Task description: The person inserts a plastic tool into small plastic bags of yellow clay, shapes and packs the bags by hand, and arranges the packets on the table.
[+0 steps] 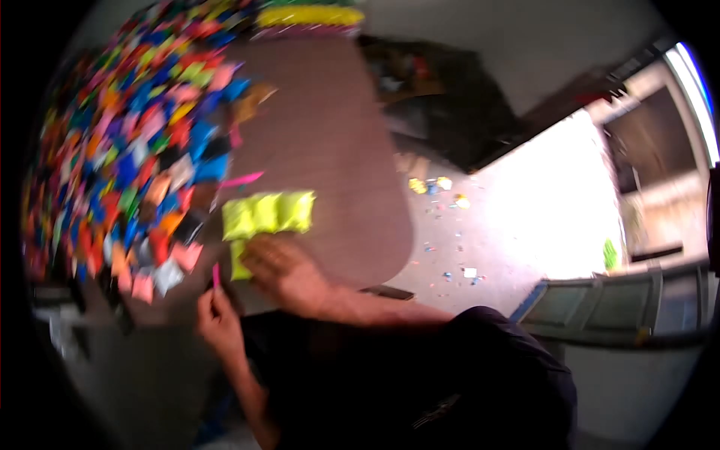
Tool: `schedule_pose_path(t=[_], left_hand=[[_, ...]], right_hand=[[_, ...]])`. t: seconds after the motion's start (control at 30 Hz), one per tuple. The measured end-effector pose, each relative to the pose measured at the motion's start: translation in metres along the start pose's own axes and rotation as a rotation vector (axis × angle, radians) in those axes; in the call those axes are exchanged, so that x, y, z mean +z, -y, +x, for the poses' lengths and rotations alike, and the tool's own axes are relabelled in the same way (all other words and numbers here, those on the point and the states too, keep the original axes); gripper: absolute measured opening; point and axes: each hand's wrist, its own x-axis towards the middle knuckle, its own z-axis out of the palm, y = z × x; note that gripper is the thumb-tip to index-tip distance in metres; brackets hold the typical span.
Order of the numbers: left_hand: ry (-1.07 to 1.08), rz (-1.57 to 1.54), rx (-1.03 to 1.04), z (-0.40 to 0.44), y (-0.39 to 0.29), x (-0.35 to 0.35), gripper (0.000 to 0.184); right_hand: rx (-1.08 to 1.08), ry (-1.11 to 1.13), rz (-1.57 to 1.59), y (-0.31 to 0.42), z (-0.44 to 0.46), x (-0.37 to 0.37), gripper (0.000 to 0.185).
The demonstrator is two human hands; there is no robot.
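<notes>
My left hand (217,319) is closed in a pinch on a narrow pink strip (217,276) that sticks up from its fingers, at the table's near edge. Over to its right, my right hand (289,276) lies across a yellow-green packet (239,262), fingers stretched out and somewhat blurred. Part of that packet is hidden under the hand. Just beyond the fingers, several puffy yellow-green packets (267,212) sit side by side in a row on the brown table (322,135). Another pink strip (242,180) lies loose behind them.
A large heap of small multicoloured packets (139,157) covers the table's left side. Bundled yellow packets (309,16) lie at the far end. A dark box-like object (450,105) stands beyond the table. Scraps (442,184) litter the floor near a bright doorway (555,202).
</notes>
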Motion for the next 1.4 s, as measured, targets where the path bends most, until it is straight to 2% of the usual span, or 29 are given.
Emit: schedule_pose_path(t=[0.17, 0.23, 0.3, 0.37, 0.4, 0.43, 0.47, 0.53, 0.57, 0.63, 0.67, 0.73, 0.77, 0.83, 0.87, 0.9, 0.97, 1.1, 1.17, 1.2, 1.3, 1.37, 1.4], left_hand=[[0.048, 0.068, 0.043, 0.004, 0.009, -0.004, 0.015], [0.049, 0.108, 0.052, 0.007, 0.009, -0.004, 0.018], [0.064, 0.100, 0.023, 0.009, 0.008, -0.003, 0.021], [0.079, 0.091, 0.086, 0.012, 0.027, -0.003, 0.023], [0.067, 0.109, 0.110, 0.013, 0.029, -0.002, 0.023], [0.053, 0.127, 0.134, 0.015, 0.028, -0.001, 0.024], [0.067, 0.130, 0.097, 0.017, 0.026, -0.001, 0.025], [0.024, 0.183, 0.190, 0.018, -0.045, -0.012, 0.025], [-0.022, 0.249, 0.261, 0.016, -0.071, -0.018, 0.025], [-0.022, 0.189, 0.302, 0.015, -0.078, -0.018, 0.025], [-0.023, 0.198, 0.303, 0.014, -0.076, -0.019, 0.025], [-0.033, 0.203, 0.312, 0.012, -0.074, -0.019, 0.025], [-0.012, 0.227, 0.308, 0.012, -0.072, -0.020, 0.025], [0.004, 0.251, 0.315, 0.011, -0.071, -0.021, 0.025], [0.007, 0.262, 0.321, 0.010, -0.070, -0.022, 0.025], [0.008, 0.273, 0.326, 0.010, -0.071, -0.023, 0.026], [0.015, 0.286, 0.315, 0.007, -0.076, -0.025, 0.027], [0.026, 0.294, 0.339, 0.007, -0.069, -0.023, 0.028], [0.011, 0.282, 0.352, 0.007, -0.067, -0.022, 0.028], [0.006, 0.277, 0.361, 0.007, -0.068, -0.022, 0.028], [0.007, 0.271, 0.360, 0.006, -0.072, -0.024, 0.030], [0.005, 0.284, 0.357, 0.008, -0.065, -0.023, 0.031], [0.002, 0.296, 0.351, 0.009, -0.063, -0.022, 0.032]], right_hand=[[-0.021, -0.030, 0.083, 0.000, -0.004, -0.014, 0.052], [-0.033, -0.094, 0.157, 0.003, -0.001, -0.026, 0.046], [-0.037, -0.184, 0.099, 0.002, -0.002, -0.039, 0.040], [-0.004, -0.211, 0.111, -0.005, -0.006, -0.045, 0.035], [-0.035, -0.426, 0.116, -0.006, 0.000, -0.052, 0.031], [-0.038, -0.445, 0.095, -0.015, -0.004, -0.057, 0.031], [0.065, -0.460, 0.096, -0.026, -0.009, -0.064, 0.028], [0.274, -0.487, 0.157, -0.034, -0.013, -0.086, 0.031], [0.270, -0.501, 0.148, -0.042, -0.011, -0.096, 0.031], [0.288, -0.713, 0.054, -0.064, -0.013, -0.111, 0.033], [0.283, -0.727, 0.050, -0.071, -0.018, -0.118, 0.033], [0.536, -0.716, 0.217, -0.083, -0.030, -0.131, 0.038], [0.529, -0.726, 0.217, -0.089, -0.033, -0.133, 0.038], [0.782, -0.728, 0.382, -0.098, -0.039, -0.136, 0.044], [0.896, -0.618, 0.426, -0.102, -0.046, -0.139, 0.053], [0.887, -0.627, 0.430, -0.104, -0.047, -0.137, 0.053], [0.661, -0.681, 0.212, -0.108, -0.052, -0.132, 0.055], [0.735, -0.578, 0.185, -0.101, -0.048, -0.145, 0.061], [0.656, -0.617, -0.143, -0.118, -0.057, -0.136, 0.064], [0.655, -0.620, -0.143, -0.121, -0.059, -0.136, 0.064], [0.769, -0.599, -0.164, -0.128, -0.066, -0.134, 0.061], [0.946, -0.329, 0.069, -0.130, -0.068, -0.133, 0.049], [0.946, -0.330, 0.070, -0.132, -0.068, -0.131, 0.049]])
